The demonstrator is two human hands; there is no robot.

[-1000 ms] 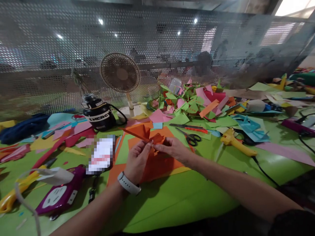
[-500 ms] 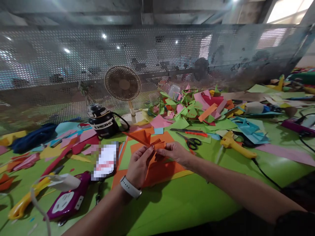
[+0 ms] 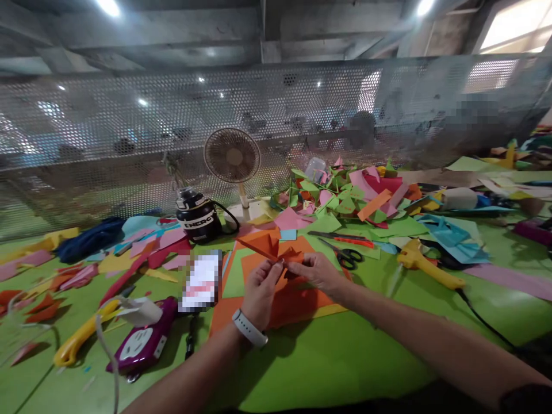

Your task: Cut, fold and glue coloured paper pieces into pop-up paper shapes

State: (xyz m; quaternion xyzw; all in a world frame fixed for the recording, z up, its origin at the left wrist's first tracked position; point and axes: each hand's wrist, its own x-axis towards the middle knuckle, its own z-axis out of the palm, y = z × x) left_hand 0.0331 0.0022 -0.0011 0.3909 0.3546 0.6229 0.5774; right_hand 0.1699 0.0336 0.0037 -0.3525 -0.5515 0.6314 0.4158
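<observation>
A folded piece of orange paper [image 3: 264,244] is held between both hands above a stack of orange sheets [image 3: 302,299]. My left hand [image 3: 262,287], with a white watch band on its wrist, pinches the paper between thumb and fingers. On the other side, my right hand [image 3: 319,275] grips its right edge, the fingertips of both hands nearly meeting. Part of the paper is hidden behind the fingers. Black-handled scissors [image 3: 348,258] lie just right of the stack, and a red and black cutter knife [image 3: 345,237] lies behind them.
A yellow glue gun [image 3: 425,267] lies at right, its cord trailing off. At left are a phone [image 3: 200,282], a purple power strip [image 3: 144,339] and a yellow-handled tool [image 3: 81,339]. Behind stand a black bottle [image 3: 196,218], a fan [image 3: 233,155] and a heap of paper scraps [image 3: 340,195].
The view has shifted, so the whole scene sits further right and slightly lower. Both hands keep their hold on the orange paper, with only slight finger movement.
</observation>
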